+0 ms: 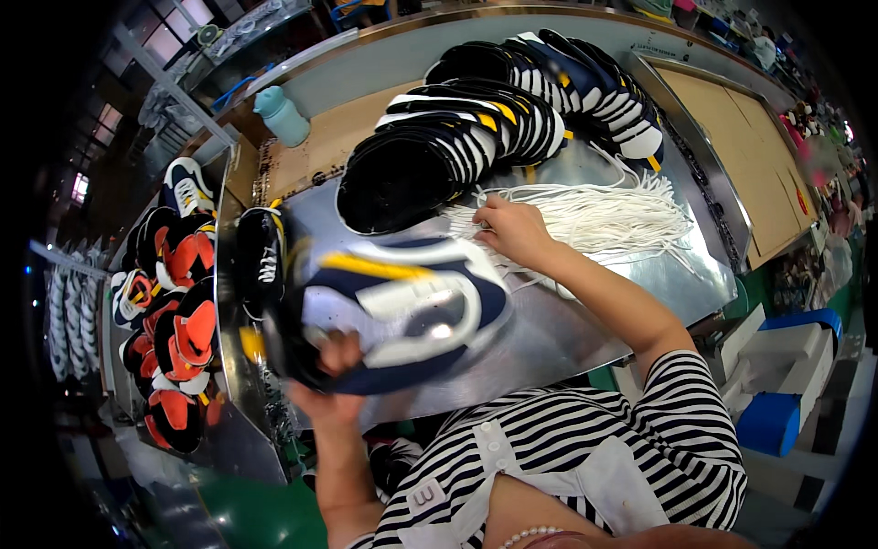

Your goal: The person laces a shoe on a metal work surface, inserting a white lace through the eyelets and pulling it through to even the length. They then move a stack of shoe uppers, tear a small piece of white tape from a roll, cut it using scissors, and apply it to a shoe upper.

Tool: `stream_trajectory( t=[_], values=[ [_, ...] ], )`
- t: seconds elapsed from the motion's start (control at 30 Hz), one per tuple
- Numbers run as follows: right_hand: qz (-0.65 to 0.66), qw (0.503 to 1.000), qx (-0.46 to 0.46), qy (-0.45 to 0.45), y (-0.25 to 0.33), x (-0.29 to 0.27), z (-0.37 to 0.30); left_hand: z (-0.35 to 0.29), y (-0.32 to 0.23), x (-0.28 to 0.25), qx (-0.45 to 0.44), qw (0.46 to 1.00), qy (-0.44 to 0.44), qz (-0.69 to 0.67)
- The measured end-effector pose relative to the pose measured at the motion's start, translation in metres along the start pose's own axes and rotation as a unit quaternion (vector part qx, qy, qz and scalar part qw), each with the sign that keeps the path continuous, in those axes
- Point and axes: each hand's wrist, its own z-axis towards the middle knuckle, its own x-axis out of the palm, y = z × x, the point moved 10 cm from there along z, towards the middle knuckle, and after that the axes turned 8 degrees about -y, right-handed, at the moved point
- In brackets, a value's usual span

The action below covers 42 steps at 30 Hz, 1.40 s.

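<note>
My left hand (331, 389) grips a navy, white and yellow shoe upper (402, 316) by its dark collar end, holding it over the near left of the metal worktable (549, 339). The upper is smeared by motion, and its white toe end points right. My right hand (512, 227) is closed at the left end of a thick bundle of white shoelaces (608, 215), with fingers pinched on lace ends. How many laces it has is hidden. Just beyond, nested rows of matching shoe uppers (476, 137) curve across the table.
A dark laced shoe (262, 256) stands at the table's left edge. Left of it, a lower trough (240, 439) holds several shoes with orange linings (187, 339). A light blue jug (282, 117) stands at the back left. Cardboard (732, 151) lies in a tray on the right.
</note>
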Motion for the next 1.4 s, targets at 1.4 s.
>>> stream_trajectory(
  t=[1.4],
  values=[
    [0.636, 0.654, 0.410, 0.026, 0.010, 0.047, -0.159, 0.017, 0.118, -0.089, -0.407, 0.585, -0.023, 0.701]
  ],
)
